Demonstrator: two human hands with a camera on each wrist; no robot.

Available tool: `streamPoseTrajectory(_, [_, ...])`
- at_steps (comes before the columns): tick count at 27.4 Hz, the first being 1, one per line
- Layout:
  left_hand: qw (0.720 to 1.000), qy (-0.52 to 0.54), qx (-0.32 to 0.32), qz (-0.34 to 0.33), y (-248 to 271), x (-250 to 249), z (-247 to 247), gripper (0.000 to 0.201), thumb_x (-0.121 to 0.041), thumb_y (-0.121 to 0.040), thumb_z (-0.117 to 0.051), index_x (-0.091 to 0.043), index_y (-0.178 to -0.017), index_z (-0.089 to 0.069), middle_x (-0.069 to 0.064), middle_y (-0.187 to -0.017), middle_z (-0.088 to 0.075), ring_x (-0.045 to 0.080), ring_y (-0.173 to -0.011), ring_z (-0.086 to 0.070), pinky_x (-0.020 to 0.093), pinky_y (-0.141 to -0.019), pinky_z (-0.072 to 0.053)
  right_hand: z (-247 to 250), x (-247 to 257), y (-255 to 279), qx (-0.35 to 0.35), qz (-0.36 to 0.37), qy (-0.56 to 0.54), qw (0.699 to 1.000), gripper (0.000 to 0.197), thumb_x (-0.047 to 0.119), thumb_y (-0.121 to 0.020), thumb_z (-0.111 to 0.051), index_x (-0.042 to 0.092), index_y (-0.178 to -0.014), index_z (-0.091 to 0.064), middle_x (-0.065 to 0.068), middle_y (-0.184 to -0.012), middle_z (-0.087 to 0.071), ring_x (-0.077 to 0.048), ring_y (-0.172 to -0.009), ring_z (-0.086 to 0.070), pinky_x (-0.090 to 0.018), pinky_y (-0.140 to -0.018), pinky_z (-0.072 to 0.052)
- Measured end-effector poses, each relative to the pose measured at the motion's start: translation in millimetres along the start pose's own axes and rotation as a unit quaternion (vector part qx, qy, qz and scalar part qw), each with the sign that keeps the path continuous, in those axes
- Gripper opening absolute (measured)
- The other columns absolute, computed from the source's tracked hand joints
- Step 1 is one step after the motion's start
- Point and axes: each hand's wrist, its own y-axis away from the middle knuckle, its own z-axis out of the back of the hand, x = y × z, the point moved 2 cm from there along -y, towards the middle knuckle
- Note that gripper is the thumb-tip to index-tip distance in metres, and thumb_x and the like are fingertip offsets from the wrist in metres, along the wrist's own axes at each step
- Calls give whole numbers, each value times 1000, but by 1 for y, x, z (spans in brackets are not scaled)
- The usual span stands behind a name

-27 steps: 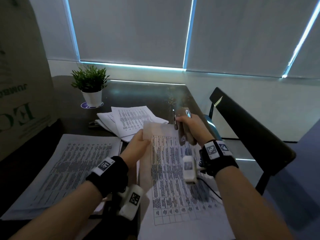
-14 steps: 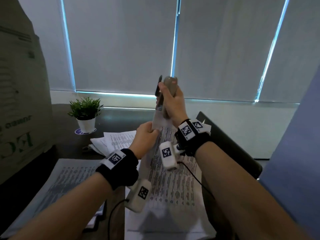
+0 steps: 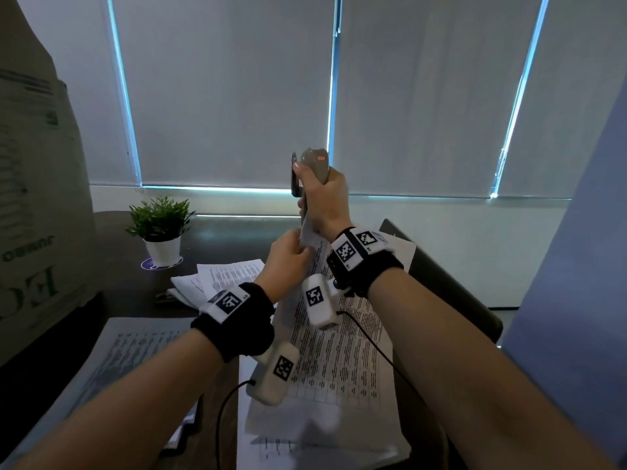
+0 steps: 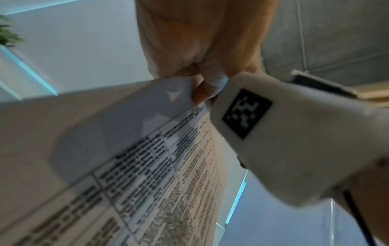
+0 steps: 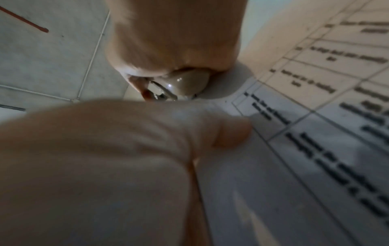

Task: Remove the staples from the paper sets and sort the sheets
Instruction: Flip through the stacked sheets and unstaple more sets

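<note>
A stapled paper set (image 3: 339, 354) printed with tables hangs lifted off the desk by its top corner. My left hand (image 3: 288, 262) pinches that corner from the left; its thumb (image 4: 202, 93) shows on the sheet (image 4: 147, 166) in the left wrist view. My right hand (image 3: 322, 201) grips a grey stapler-like tool (image 3: 314, 164) upright, its lower end at the same corner. The tool's shiny grey body (image 5: 185, 83) sits against the paper (image 5: 315, 133) in the right wrist view. The staple itself is hidden.
A wide stack of printed sheets (image 3: 135, 351) lies at the left on the dark desk (image 3: 237, 232). Loose sheets (image 3: 220, 276) lie behind it, near a small potted plant (image 3: 161, 232). A cardboard box (image 3: 34, 198) stands far left, a dark chair (image 3: 458, 293) at the right.
Both hands have risen from the desk with the paper set. The right hand with the tool went from low over the page to up in front of the window blinds.
</note>
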Motion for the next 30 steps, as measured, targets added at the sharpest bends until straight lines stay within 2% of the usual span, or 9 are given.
streamPoseTrajectory(4, [999,2,23,-33,3,2,0,14,-5,-92,-51,-8,-104,-57,5,-98,-66,18,-88,-63,22,-66,-50,6,-3,-5,-17,7,1,1000,37,28,-89,-69,16,-57,-53,7,-45,-47,-18,-45,-47,-24,-46,-39])
streamPoseTrajectory(8, [981,75,170,54,22,39,-4,33,10,-87,-54,-17,-106,-60,5,-97,-71,19,-83,-69,30,-65,-58,31,0,-10,-93,23,-50,994,25,30,-90,-69,6,-86,-62,-3,-64,-59,-8,-43,-52,-21,-44,-45])
streamPoseTrajectory(11, [988,105,5,110,6,84,12,22,5,-88,-56,-9,-103,-63,14,-94,-69,28,-79,-65,39,-63,-57,74,-22,-15,-147,-11,45,988,22,33,-93,-66,11,-92,-63,-1,-78,-64,-2,-56,-59,-20,-55,-48])
streamPoseTrajectory(13, [978,174,-62,101,-15,93,27,22,0,-89,-59,-14,-106,-64,5,-99,-70,23,-87,-65,37,-71,-57,98,-62,-7,-47,-154,62,985,26,37,-93,-64,11,-89,-64,-6,-82,-66,-13,-57,-62,-23,-52,-49])
streamPoseTrajectory(16, [973,190,-93,93,-58,98,32,37,-2,-86,-62,-15,-120,-58,2,-109,-70,20,-97,-67,41,-81,-57,123,-119,29,129,-326,-7,937,38,39,-94,-61,0,-95,-65,-23,-86,-65,-32,-62,-65,-30,-48,-50])
streamPoseTrajectory(20, [974,137,-117,134,-100,108,13,45,0,-82,-58,-14,-123,-49,10,-114,-65,26,-98,-65,47,-84,-56,142,-175,36,98,-343,-51,933,35,38,-95,-60,7,-109,-65,-11,-91,-75,-23,-76,-72,-34,-65,-58])
streamPoseTrajectory(23, [979,-7,15,201,-92,112,-4,47,-9,-92,-57,-4,-136,-41,16,-116,-59,24,-92,-59,32,-73,-49,155,-205,9,-41,-313,108,943,51,54,-87,-61,3,-92,-69,-12,-71,-70,-23,-62,-64,-37,-72,-54])
streamPoseTrajectory(25, [945,-181,121,245,-74,129,-5,41,-17,-93,-57,0,-130,-51,17,-123,-59,22,-99,-60,28,-72,-47,167,-208,-13,-101,-273,219,931,55,52,-91,-59,-2,-90,-69,-13,-66,-64,-25,-65,-61,-38,-78,-52])
streamPoseTrajectory(30, [848,-350,201,344,-32,175,1,58,-34,-83,-70,-4,-127,-48,12,-123,-57,26,-107,-57,31,-85,-50,183,-232,-40,-48,-309,381,870,50,46,-91,-60,0,-110,-66,-17,-105,-66,-30,-91,-61,-31,-78,-44])
